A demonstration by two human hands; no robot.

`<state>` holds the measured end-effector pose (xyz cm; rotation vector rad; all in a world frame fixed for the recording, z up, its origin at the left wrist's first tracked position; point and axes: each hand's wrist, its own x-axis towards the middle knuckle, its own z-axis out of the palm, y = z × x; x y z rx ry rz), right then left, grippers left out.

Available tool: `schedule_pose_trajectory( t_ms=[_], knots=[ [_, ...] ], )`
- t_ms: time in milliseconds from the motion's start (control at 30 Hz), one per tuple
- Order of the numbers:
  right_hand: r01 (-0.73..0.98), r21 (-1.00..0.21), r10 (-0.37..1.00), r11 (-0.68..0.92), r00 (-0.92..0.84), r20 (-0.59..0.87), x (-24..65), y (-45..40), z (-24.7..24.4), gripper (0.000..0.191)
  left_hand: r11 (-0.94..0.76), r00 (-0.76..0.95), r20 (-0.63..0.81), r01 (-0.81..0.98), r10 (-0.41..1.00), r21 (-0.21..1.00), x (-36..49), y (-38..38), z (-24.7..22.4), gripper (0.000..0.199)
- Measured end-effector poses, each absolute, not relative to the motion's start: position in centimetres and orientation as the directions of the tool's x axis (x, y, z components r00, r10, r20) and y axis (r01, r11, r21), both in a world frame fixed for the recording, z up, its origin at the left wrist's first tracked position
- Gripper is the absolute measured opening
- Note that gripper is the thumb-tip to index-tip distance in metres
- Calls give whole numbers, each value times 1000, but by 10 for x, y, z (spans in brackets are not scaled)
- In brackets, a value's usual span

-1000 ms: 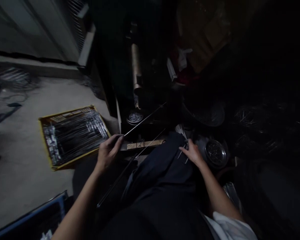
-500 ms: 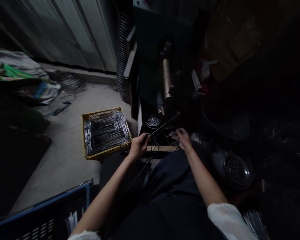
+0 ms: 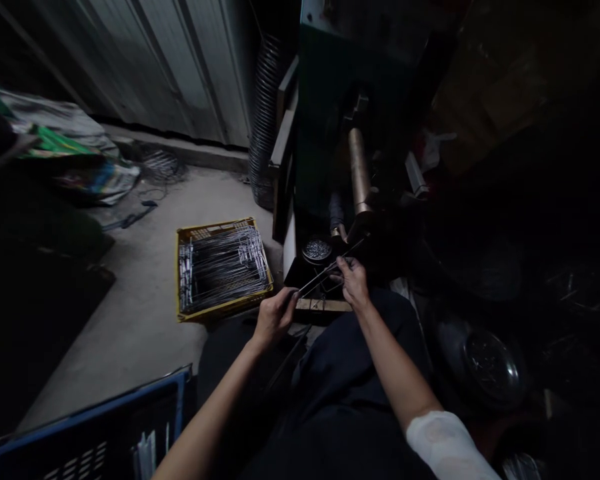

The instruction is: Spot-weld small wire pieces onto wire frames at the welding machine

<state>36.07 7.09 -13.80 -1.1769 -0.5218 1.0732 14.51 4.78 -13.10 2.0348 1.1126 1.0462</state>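
A thin metal rod (image 3: 316, 281) slants up to the right in front of the dark machine (image 3: 325, 87). Its lower end is pinched in my left hand (image 3: 276, 315). My right hand (image 3: 351, 280) has its fingers closed around the rod farther up, below the copper-coloured cylinder (image 3: 359, 170). A round dish of small metal pieces (image 3: 317, 251) stands just behind the rod. Under my hands runs a pale wooden strip (image 3: 325, 305). The far tip of the rod fades into the dark by the machine.
Left of my hands, a yellow crate (image 3: 225, 308) holds many bent wire pieces. A blue crate (image 3: 95, 407) is at the lower left. On the right stands a round metal bowl (image 3: 493, 367). A ribbed hose (image 3: 264, 120) hangs by the corrugated wall (image 3: 180, 73).
My right hand has moved onto the rod and closed on it. My left hand is a little lower in view. The whole view has shifted, with the machine and crates farther right.
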Motion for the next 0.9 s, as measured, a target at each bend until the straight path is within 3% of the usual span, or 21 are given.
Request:
schedule_pose_trajectory(
  t_ms=[433, 667, 800, 900],
  knots=[
    [-379, -922, 886, -76, 398, -237, 372, 58, -137, 50, -457, 338, 340, 378, 878, 805, 139, 44, -128, 23],
    [-402, -911, 839, -95, 460, -291, 400, 34, -140, 49, -445, 349, 320, 375, 881, 814, 143, 47, -109, 23],
    [-366, -928, 827, -74, 497, -262, 419, 9, -125, 52, -326, 258, 255, 285, 932, 901, 125, 42, -83, 21],
    [-288, -956, 812, -54, 545, -210, 437, -21, -101, 51, -143, 98, 133, 107, 986, 984, 108, 24, -70, 18]
  ],
)
